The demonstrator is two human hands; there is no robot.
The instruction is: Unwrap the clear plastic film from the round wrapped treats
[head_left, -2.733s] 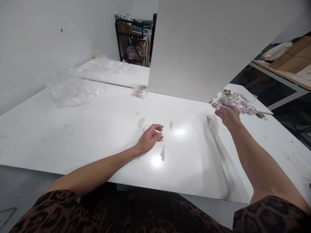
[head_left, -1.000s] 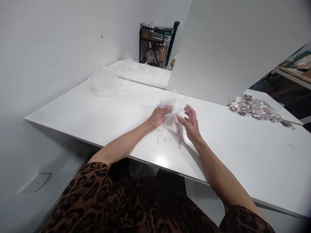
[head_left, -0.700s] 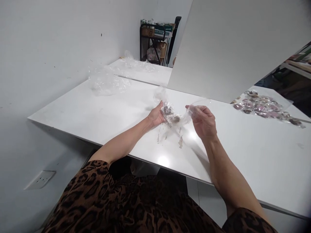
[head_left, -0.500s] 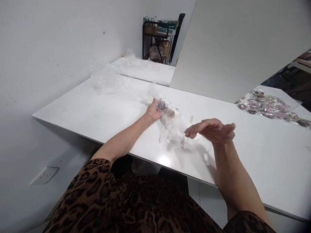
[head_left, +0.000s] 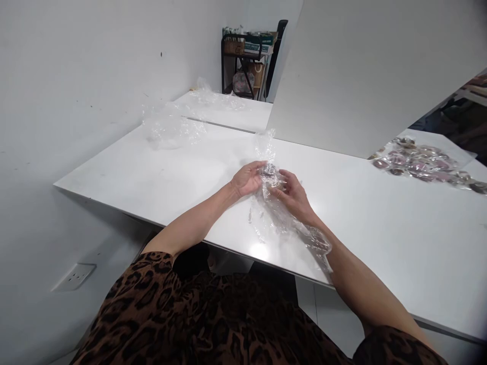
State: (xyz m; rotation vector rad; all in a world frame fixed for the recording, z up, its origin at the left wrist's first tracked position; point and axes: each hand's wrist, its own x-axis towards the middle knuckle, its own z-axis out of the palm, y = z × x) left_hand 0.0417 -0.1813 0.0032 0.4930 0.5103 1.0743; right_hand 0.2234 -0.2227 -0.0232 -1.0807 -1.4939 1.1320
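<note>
A person's bare left hand (head_left: 246, 179) curls thumb and fingers around a small film-wrapped packet (head_left: 271, 175) above the white tabletop (head_left: 182, 187), as the right hand (head_left: 296, 195), half curled, meets its other side; how firmly the right grips cannot be told. Handling the crinkled film well likely calls for a steady, light left hold and keeping the loose plastic tail (head_left: 317, 241) from snagging beside the right forearm (head_left: 353, 268).

White table (head_left: 380, 233) with film (head_left: 171, 132), packets (head_left: 422, 165)
</note>
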